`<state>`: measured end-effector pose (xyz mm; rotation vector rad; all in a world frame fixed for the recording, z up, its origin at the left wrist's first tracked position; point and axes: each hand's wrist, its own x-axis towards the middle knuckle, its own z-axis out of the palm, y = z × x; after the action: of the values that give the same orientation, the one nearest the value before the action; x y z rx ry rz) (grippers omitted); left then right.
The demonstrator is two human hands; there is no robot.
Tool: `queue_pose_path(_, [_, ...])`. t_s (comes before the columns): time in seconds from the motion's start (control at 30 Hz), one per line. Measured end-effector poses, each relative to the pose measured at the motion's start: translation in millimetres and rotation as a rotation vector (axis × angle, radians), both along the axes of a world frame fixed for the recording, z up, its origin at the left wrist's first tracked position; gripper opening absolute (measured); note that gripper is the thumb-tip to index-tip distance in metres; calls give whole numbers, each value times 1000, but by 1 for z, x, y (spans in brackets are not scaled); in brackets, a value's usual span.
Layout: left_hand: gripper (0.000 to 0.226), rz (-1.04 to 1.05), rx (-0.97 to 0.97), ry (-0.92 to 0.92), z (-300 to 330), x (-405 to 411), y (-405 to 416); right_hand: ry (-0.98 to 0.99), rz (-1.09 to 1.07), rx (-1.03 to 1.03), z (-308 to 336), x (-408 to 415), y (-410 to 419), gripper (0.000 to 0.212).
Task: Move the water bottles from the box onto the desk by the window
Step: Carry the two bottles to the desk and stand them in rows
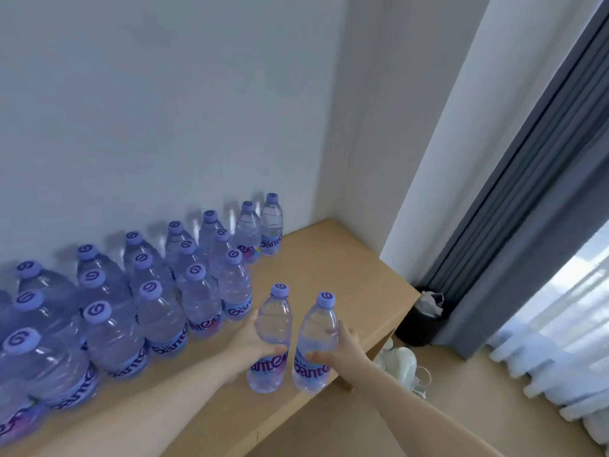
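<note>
My left hand point(252, 341) grips a clear water bottle point(273, 321) with a purple cap, upright near the front edge of the light wooden desk point(329, 258). My right hand point(342, 344) grips a second such bottle point(318, 328) just to its right, also upright at the desk's edge. Whether their bases touch the desk I cannot tell. Several more bottles point(158, 301) stand in rows along the wall on the desk's left. The box is out of view.
The white wall corner point(333, 127) closes the desk's far end. Right of the desk, a black bin point(418, 324) sits on the floor beside a grey curtain point(527, 192) and white sheer curtain point(560, 341). White items point(402, 361) lie on the floor.
</note>
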<state>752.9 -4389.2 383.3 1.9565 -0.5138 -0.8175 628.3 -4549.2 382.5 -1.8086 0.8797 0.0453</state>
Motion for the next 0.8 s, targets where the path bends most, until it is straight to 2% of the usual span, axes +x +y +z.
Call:
queue_pose_path(0.07, [66,81,-15,0,-4,2,-20,-5,58,-5,-3,15,-27,59])
queue_pose_path(0.17, [42,190,-48,-37,-10,4,-42,-6,130,-44,-7,35,-51,58])
queue_pose_path(0.2, [44,233,-67,-33,-15,8,-48,0,164,-76,-8,42,-57,62])
queue_pose_path(0.27, [69,304,-52,-65,-21,17,-62,5,212,-105,-10,58,-69,68])
queue_pose_path(0.3, [69,315,-60,-88,-26,24,-68,-4,228,-97,-12,66,-75,67])
queue_pose_path(0.37, [30,319,-45,-124,-38,39,-83,-24,241,-77,-14,82,-87,62])
queue_pose_path(0.4, [20,336,-39,-152,-38,47,-91,-28,232,-70,-16,91,-92,60])
queue_pose_path(0.6, [30,557,-162,-125,-28,77,-134,-37,235,-81,-25,149,-122,63])
queue_pose_path(0.67, [34,573,-152,-154,-29,83,-140,-62,235,-76,-27,164,-128,60])
queue_pose_path(0.8, [21,698,-71,-220,-52,97,-144,-99,240,-8,-17,182,-130,53])
